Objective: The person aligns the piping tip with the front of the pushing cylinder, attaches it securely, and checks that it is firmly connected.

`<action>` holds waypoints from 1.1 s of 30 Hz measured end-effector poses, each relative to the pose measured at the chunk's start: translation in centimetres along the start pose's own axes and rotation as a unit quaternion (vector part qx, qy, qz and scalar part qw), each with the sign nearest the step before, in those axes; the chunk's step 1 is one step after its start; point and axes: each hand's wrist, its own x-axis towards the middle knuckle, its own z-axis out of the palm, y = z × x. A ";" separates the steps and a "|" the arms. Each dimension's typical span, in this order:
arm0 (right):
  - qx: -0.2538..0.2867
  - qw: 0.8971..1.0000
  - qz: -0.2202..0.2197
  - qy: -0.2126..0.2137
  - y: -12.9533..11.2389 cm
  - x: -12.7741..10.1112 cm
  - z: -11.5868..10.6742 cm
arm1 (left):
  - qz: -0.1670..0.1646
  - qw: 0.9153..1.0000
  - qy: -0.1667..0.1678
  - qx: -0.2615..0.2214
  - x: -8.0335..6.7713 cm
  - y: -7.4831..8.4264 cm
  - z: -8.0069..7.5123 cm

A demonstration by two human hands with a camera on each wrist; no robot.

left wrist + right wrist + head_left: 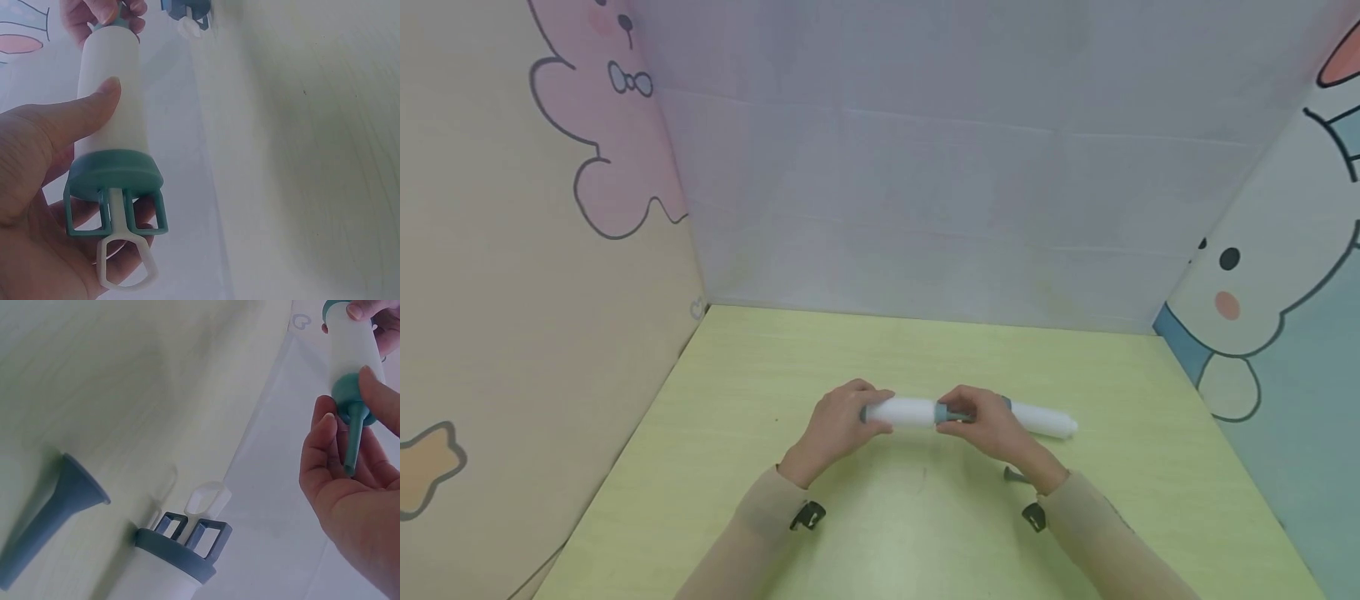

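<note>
No readable text, label, brand, number or sign was present in any view. The white syringe (904, 412) held in the hands carried no printed scale or marking on its barrel, and the second syringe (1043, 421) lying on the table (737, 392) was likewise unmarked. The surrounding wall panels (512, 250) bore only cartoon animal drawings, without lettering. A small heart outline (302, 320) on a panel corner was the only symbol visible, and it carried no writing.
</note>
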 end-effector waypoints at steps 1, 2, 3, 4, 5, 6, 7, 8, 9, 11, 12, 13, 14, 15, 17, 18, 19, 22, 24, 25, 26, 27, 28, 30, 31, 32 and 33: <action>-0.001 1.000 -0.003 0.002 0.1 0.0 0.0 | 0.000 1.000 0.000 -0.003 0.0 0.0 0.0; -0.002 1.000 0.000 0.005 0.2 0.0 0.0 | 0.000 1.000 0.000 -0.006 0.1 0.1 0.0; -0.004 1.000 0.002 0.009 0.3 0.1 0.0 | 0.000 1.000 0.000 -0.009 0.1 0.1 0.0; -0.006 1.000 0.000 0.011 0.3 0.1 0.0 | 0.001 1.000 -0.001 -0.010 0.1 0.1 0.0; -0.008 1.000 -0.001 0.014 0.3 0.2 0.1 | 0.002 1.000 -0.001 -0.011 0.2 0.1 0.0; -0.009 1.000 -0.001 0.019 0.4 0.2 0.1 | 0.002 1.000 -0.002 -0.012 0.2 0.1 0.0; -0.009 1.000 -0.002 0.023 0.4 0.2 0.1 | 0.001 1.000 -0.004 -0.012 0.2 0.1 -0.1; -0.009 1.000 -0.001 0.027 0.3 0.3 0.1 | 0.000 1.000 -0.006 -0.013 0.2 0.1 -0.1; -0.009 1.000 -0.001 0.030 0.3 0.3 0.1 | 0.000 1.000 -0.008 -0.015 0.3 0.1 -0.1; -0.010 1.000 -0.003 0.029 0.2 0.3 0.0 | -0.002 1.000 -0.010 -0.017 0.3 0.0 -0.1; -0.009 1.000 -0.003 0.027 0.2 0.3 0.0 | -0.002 1.000 -0.011 -0.018 0.3 0.0 -0.1; -0.008 1.000 -0.003 0.022 0.1 0.3 -0.1 | -0.002 1.000 -0.011 -0.018 0.3 0.0 -0.1; -0.008 1.000 -0.003 0.017 0.1 0.3 -0.2 | -0.001 1.000 -0.011 -0.018 0.3 0.0 -0.1; -0.010 1.000 -0.002 0.011 0.1 0.3 -0.2 | 0.000 1.000 -0.010 -0.016 0.3 0.0 -0.1; -0.016 1.000 0.002 0.002 0.2 0.2 -0.2 | 0.001 1.000 -0.009 -0.012 0.3 0.0 -0.1; -0.017 1.000 0.006 -0.004 0.2 0.2 -0.2 | 0.002 1.000 -0.007 -0.010 0.3 0.0 -0.1; -0.023 1.000 0.005 -0.010 0.3 0.1 -0.2 | 0.003 1.000 -0.007 -0.008 0.3 0.0 -0.1; -0.044 0.999 0.009 -0.029 0.4 0.1 -0.1 | 0.003 1.000 -0.006 -0.007 0.3 0.0 -0.1; -0.056 0.998 0.004 -0.038 0.3 0.2 0.0 | 0.003 1.000 -0.008 -0.008 0.3 0.0 -0.2; -0.060 0.997 0.002 -0.040 0.3 0.2 0.0 | 0.003 1.000 -0.008 -0.008 0.3 0.0 -0.2; -0.059 0.997 0.002 -0.040 0.3 0.2 0.0 | 0.003 1.000 -0.008 -0.009 0.2 0.0 -0.3; -0.059 0.997 0.002 -0.040 0.3 0.2 0.0 | 0.003 1.000 -0.008 -0.010 0.2 0.1 -0.3; -0.059 0.997 0.002 -0.040 0.2 0.2 0.0 | 0.003 1.000 -0.009 -0.011 0.2 0.1 -0.3; -0.052 0.998 0.006 -0.041 0.2 0.1 -0.1 | 0.003 1.000 -0.010 -0.011 0.2 0.1 -0.4; -0.050 0.998 0.010 -0.042 0.2 0.1 -0.1 | 0.003 1.000 -0.011 -0.010 0.2 0.1 -0.4; -0.047 0.998 0.016 -0.042 0.2 0.0 -0.1 | 0.003 1.000 -0.011 -0.009 0.2 0.1 -0.4; -0.044 0.998 0.022 -0.043 0.2 0.0 -0.1 | 0.003 1.000 -0.011 -0.009 0.2 0.1 -0.4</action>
